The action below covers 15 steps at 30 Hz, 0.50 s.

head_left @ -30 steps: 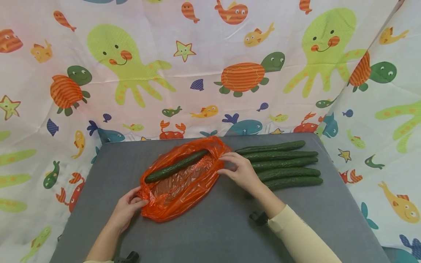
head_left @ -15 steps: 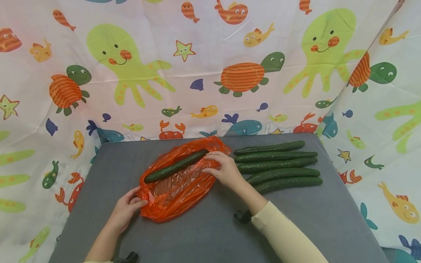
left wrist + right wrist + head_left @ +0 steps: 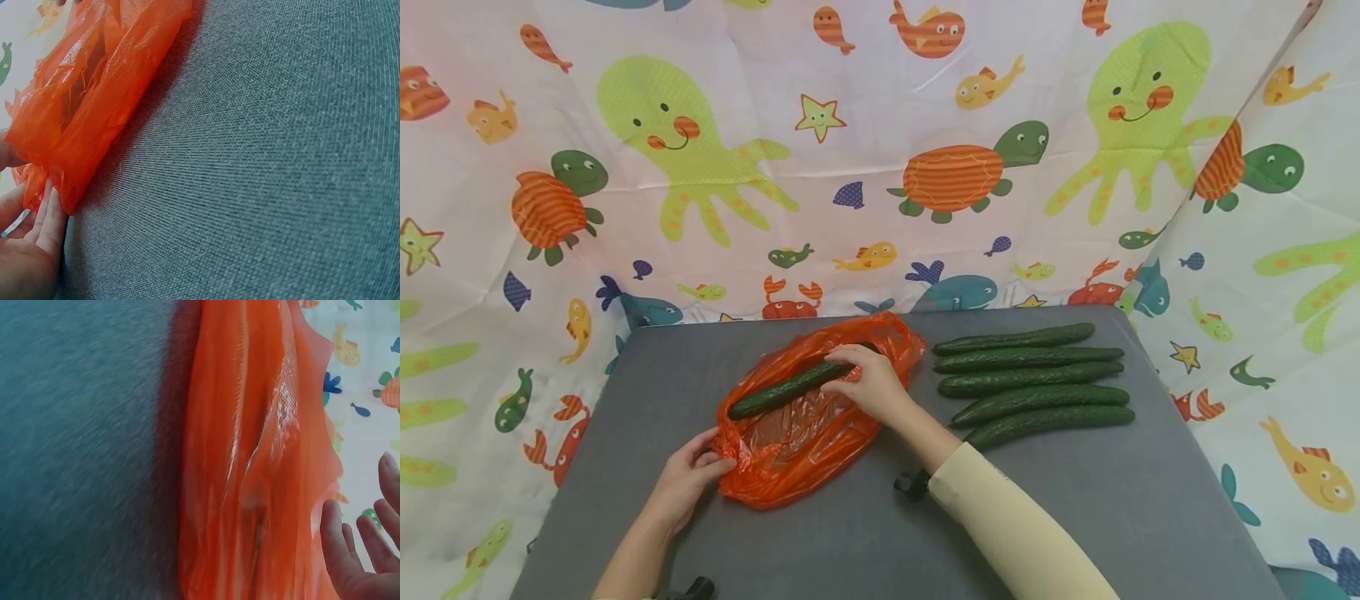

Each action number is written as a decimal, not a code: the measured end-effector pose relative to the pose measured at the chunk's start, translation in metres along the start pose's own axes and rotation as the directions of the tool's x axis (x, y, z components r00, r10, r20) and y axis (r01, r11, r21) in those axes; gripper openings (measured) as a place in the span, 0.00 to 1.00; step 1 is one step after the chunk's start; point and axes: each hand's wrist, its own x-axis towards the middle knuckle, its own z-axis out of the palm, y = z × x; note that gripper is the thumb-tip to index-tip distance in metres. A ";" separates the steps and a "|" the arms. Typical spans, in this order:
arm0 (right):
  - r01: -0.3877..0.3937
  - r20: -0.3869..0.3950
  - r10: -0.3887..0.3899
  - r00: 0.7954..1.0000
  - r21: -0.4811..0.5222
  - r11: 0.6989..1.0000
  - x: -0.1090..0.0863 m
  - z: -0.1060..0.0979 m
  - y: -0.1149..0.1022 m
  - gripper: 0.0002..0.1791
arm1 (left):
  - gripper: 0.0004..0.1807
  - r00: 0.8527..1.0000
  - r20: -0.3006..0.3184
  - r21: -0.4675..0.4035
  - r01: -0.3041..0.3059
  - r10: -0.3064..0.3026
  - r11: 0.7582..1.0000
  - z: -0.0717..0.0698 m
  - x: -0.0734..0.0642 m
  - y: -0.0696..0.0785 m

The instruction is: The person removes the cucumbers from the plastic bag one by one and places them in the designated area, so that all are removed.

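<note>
An orange plastic bag [image 3: 820, 468] lies spread on the grey table, its mouth facing up. Inside it rests one long green cucumber [image 3: 778, 395], slanting up to the right. My left hand [image 3: 688, 479] pinches the bag's left end; the left wrist view shows fingers [image 3: 53, 219] against the gathered plastic. Over the bag's right half hovers my right hand [image 3: 874, 387], fingers relaxed and thumb apart, nothing between them. It covers part of the cucumber's right end. In the right wrist view, the spread fingers [image 3: 337, 547] appear beside the bag.
Several cucumbers [image 3: 1030, 358] lie side by side in a stack of rows right of the bag. The grey table [image 3: 820, 554] meets a cloth backdrop [image 3: 850, 83] with sea animals at its back and sides. A black strap piece [image 3: 912, 484] sits at the right wrist.
My right hand has moved left from the bag's right rim to above the cucumber inside, uncovering the left ends of the cucumbers on the table. My left hand keeps its place.
</note>
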 end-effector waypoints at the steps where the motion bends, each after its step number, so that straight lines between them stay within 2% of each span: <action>1: -0.016 0.011 0.016 1.000 0.007 1.000 0.003 0.002 0.000 0.25 | 0.46 1.000 0.000 0.001 0.002 -0.002 1.000 0.000 0.000 0.000; 7: -0.124 0.063 0.120 0.991 0.067 0.990 0.020 0.015 0.005 0.26 | 0.45 1.000 -0.009 -0.002 0.000 0.000 1.000 0.000 0.000 0.001; 15: -0.187 0.120 0.185 0.975 0.006 0.982 0.036 0.029 0.010 0.27 | 0.46 0.999 -0.006 -0.009 0.042 -0.042 0.999 0.000 0.002 0.001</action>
